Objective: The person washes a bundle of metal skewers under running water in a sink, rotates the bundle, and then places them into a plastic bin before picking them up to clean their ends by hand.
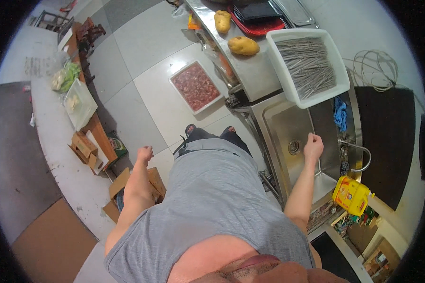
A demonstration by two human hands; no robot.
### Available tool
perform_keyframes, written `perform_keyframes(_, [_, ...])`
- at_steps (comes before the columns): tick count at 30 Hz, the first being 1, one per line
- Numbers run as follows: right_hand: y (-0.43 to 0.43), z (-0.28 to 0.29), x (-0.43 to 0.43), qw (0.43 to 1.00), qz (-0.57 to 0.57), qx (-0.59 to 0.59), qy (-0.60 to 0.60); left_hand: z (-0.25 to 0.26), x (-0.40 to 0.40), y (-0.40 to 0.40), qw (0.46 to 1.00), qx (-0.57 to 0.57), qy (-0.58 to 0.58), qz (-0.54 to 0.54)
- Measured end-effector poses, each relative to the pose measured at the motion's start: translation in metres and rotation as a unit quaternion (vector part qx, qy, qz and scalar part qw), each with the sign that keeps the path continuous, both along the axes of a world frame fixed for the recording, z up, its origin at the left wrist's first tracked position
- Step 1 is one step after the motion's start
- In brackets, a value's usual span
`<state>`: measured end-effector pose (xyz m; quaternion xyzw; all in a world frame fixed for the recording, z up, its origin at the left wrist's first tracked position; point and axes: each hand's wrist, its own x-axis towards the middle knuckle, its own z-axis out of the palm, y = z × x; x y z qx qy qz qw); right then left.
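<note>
My right hand [313, 145] is over the stainless steel sink [283, 123], to the right of its drain [294, 146]. Its fingers are bunched together, and nothing shows in them. My left hand [145, 155] hangs at my left side with loosely curled fingers and nothing visible in it. Across the far end of the sink stands a white plastic tub [306, 103], filled with thin grey skewers [306, 67]. On the tiled floor ahead of my feet lies a white tray [208, 107] of small pieces of raw meat [195, 86].
Two potatoes [243, 46] lie on the steel counter [260, 76], beside red and black trays [258, 17]. A curved faucet [366, 159], a blue cloth [340, 114] and a yellow jug [351, 195] line the sink's right side. Cardboard boxes [157, 182] stand at my left.
</note>
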<state>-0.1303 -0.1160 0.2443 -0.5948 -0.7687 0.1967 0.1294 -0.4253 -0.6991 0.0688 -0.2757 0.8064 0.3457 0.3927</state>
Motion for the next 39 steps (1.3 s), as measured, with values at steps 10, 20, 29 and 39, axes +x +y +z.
perform_keyframes(10, [-0.007,-0.030,-0.006,0.997,-0.041,-0.034,0.052,0.036,-0.080,0.072,0.984,0.096,0.143,-0.055])
perform_keyframes(20, [-0.028,-0.079,0.033,0.998,-0.026,-0.026,0.058,0.014,-0.049,0.050,0.993,0.079,0.075,-0.052])
perform_keyframes(29, [-0.035,-0.080,0.025,0.984,-0.065,-0.136,0.100,-0.002,-0.043,0.038,0.996,0.067,0.036,-0.055])
perform_keyframes(39, [-0.034,-0.068,0.003,0.917,-0.082,-0.231,0.314,0.005,-0.051,0.054,0.991,0.104,0.066,-0.050])
